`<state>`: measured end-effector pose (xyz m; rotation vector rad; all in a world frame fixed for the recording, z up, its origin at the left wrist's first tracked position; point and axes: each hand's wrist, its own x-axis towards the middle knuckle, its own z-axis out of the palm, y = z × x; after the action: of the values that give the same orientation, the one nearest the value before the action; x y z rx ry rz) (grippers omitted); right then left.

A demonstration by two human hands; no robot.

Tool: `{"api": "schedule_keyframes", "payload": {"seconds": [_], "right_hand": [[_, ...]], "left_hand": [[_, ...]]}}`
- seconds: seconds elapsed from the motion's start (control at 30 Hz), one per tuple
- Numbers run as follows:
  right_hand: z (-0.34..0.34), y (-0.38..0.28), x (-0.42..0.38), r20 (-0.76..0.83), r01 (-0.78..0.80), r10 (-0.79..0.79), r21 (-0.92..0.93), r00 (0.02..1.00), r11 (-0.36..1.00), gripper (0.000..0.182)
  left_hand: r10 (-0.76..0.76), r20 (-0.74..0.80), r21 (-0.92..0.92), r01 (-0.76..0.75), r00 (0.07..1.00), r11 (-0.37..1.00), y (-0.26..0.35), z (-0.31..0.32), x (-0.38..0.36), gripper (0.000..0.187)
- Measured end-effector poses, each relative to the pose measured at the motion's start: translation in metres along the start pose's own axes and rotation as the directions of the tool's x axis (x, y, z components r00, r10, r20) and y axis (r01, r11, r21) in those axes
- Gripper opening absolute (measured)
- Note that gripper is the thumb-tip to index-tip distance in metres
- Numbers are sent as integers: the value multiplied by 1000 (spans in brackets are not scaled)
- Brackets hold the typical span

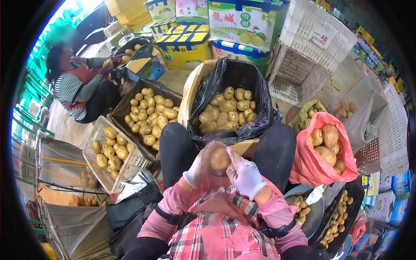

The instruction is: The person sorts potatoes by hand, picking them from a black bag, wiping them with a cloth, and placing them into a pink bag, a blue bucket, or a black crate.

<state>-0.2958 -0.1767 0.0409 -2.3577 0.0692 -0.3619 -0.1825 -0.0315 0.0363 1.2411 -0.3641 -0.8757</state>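
Between my two gloved hands, above my lap, is a brown potato point(219, 159). My left hand point(200, 168), slightly blurred by motion, wraps around its left side. My right hand point(246, 174) has curled fingers pressed to the potato's right edge. Just ahead, between my knees, stands a box lined with a black plastic bag point(263, 104), with several potatoes point(227, 106) inside.
To the left are a dark crate of potatoes point(151, 115) and a white crate point(92, 138) of more. On the right stands a red sack point(303, 151) of potatoes. Stacked fruit cartons point(247, 21) and white plastic crates point(303, 47) rise behind. A co-worker point(80, 82) sits at far left.
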Motion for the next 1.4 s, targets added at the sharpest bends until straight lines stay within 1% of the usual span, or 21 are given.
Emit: {"api": "schedule_keyframes", "payload": {"seconds": [0.07, 0.13, 0.17, 0.23, 0.33, 0.4, 0.43, 0.5, 0.53, 0.67, 0.77, 0.8, 0.83, 0.9, 0.97, 1.0, 1.1, 1.2, 1.23, 1.3, 1.4], "right_hand": [[-5, 1, 4, -10, -20, 21, 123, 1000, 992, 52], [-25, -8, 12, 133, -146, 119, 215, 984, 966, 55], [-30, -11, 15, 229, -254, 196, 260, 954, 932, 56], [-20, -1, 15, 170, -232, 178, 390, 969, 891, 57], [-21, 3, 16, 122, -114, 80, 307, 989, 945, 51], [-28, 3, 20, 125, -92, 64, 236, 990, 967, 48], [-25, 5, 18, 105, -94, 65, 302, 992, 949, 48], [-16, 13, 15, 58, -90, 73, 427, 996, 900, 48], [-24, 9, 17, 86, -49, 31, 215, 996, 975, 48], [-12, 4, 12, 0, -118, 120, 150, 993, 982, 40], [-3, 16, 13, -96, -78, 109, 286, 989, 955, 36], [-3, 19, 11, -67, -108, 140, 353, 988, 929, 35], [-6, 20, 12, 25, -185, 191, 410, 981, 893, 38], [-12, 13, 17, 155, -304, 264, 581, 952, 755, 41], [-21, -8, 26, 170, -347, 308, 584, 936, 734, 45], [-28, -17, 32, 173, -351, 305, 468, 936, 811, 49], [-28, -27, 31, 114, -329, 309, 375, 944, 867, 50], [-28, -28, 35, 207, -435, 395, 216, 895, 874, 46], [-26, -26, 34, 170, -429, 395, 284, 903, 857, 45], [-16, -15, 29, 96, -401, 399, 416, 912, 816, 43], [-7, 3, 25, 50, -309, 318, 420, 947, 853, 40]], "left_hand": [[146, -12, 108, -144, 989, 984, -8, -6, 5, 42], [322, -27, 245, -306, 946, 920, -23, -14, 15, 45], [263, -43, 231, -247, 964, 941, -21, -13, 15, 48], [208, -118, 111, -195, 971, 975, -14, -1, 9, 52], [414, -90, 356, -359, 906, 863, -3, 4, 7, 54], [476, -72, 394, -414, 876, 821, -3, 6, 11, 55], [503, -63, 412, -436, 862, 800, -4, 7, 10, 56], [417, -79, 326, -372, 906, 869, -7, 8, 5, 55], [391, -69, 282, -358, 918, 890, -5, 9, 9, 55], [343, -79, 281, -309, 936, 908, -11, 2, 16, 53], [303, -33, 270, -283, 952, 920, -1, 8, 8, 51], [295, -29, 227, -281, 955, 933, 2, 10, 6, 50], [347, -10, 281, -330, 938, 901, 1, 8, 7, 50], [321, -25, 177, -312, 947, 934, 5, 10, 4, 52], [344, 19, 239, -339, 939, 910, 1, 7, 4, 54], [366, 49, 271, -365, 929, 891, 1, 6, 5, 56], [463, 50, 492, -425, 885, 760, -6, 1, 6, 59], [491, 59, 566, -435, 869, 701, -1, 3, 2, 59], [503, 66, 575, -445, 861, 687, -1, 4, 1, 58], [560, 86, 578, -499, 824, 646, -2, 4, 3, 55], [517, -76, 341, -465, 853, 817, -12, 3, 9, 49]]}}
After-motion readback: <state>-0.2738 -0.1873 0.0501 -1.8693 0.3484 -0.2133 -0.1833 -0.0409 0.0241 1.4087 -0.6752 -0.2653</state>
